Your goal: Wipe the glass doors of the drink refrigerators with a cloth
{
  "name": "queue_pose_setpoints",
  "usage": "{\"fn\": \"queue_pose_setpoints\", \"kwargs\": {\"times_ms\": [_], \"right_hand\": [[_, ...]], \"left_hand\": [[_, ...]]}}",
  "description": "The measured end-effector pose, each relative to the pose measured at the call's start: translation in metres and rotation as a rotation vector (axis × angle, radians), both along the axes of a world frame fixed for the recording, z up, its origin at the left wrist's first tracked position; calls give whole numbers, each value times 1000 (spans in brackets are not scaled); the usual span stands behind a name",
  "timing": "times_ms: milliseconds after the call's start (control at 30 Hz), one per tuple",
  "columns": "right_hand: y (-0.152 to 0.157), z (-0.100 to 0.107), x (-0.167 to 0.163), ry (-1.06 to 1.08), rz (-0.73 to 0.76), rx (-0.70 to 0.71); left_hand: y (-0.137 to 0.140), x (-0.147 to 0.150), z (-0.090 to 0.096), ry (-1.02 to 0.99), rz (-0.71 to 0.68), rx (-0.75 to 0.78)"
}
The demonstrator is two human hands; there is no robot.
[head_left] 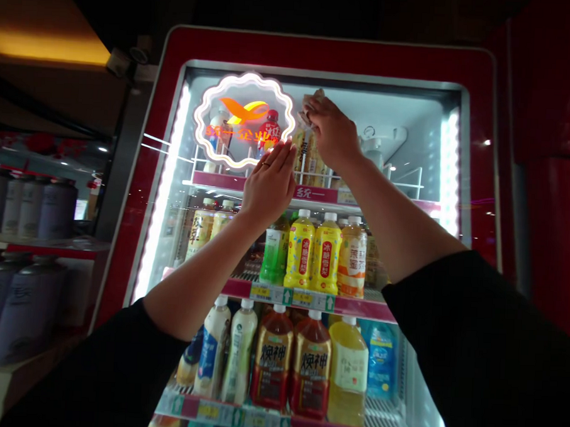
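Note:
My right hand [334,132] is closed around a crumpled light cloth [313,103], held up against the glass door [388,111] of a red-framed drinks fridge [330,55]. My left hand [271,180] lies with fingers stretched out on the glass, just below the lower right edge of a glowing scalloped sign [244,120]. A ring shows on one of its fingers. Behind the glass, bottles stand on lit shelves, among them yellow bottles [301,252] and dark red bottles [271,361].
Left of the fridge, shelves [76,247] carry several pale canisters [28,309]. Bright light strips [450,164] run down both inner sides of the fridge. A dark red surface [549,219] rises at the right.

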State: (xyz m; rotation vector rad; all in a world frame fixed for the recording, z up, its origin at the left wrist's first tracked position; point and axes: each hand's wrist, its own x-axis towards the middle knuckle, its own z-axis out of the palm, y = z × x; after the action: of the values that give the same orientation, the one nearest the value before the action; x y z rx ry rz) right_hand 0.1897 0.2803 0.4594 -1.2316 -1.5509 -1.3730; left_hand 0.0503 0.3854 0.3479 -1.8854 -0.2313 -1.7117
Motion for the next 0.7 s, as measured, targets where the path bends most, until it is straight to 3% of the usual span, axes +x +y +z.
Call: {"fn": "queue_pose_setpoints", "kwargs": {"times_ms": [233, 400, 533, 700], "right_hand": [[-9, -27, 22, -79, 95, -150], [-18, -5, 48, -100, 99, -108], [-10, 10, 46, -33, 132, -15], [-9, -17, 41, -91, 111, -60]], "left_hand": [[-1, 1, 3, 12, -60, -57], [-10, 17, 5, 24, -64, -55], [-16, 27, 1, 40, -31, -35], [-17, 27, -3, 49, -7, -50]]}}
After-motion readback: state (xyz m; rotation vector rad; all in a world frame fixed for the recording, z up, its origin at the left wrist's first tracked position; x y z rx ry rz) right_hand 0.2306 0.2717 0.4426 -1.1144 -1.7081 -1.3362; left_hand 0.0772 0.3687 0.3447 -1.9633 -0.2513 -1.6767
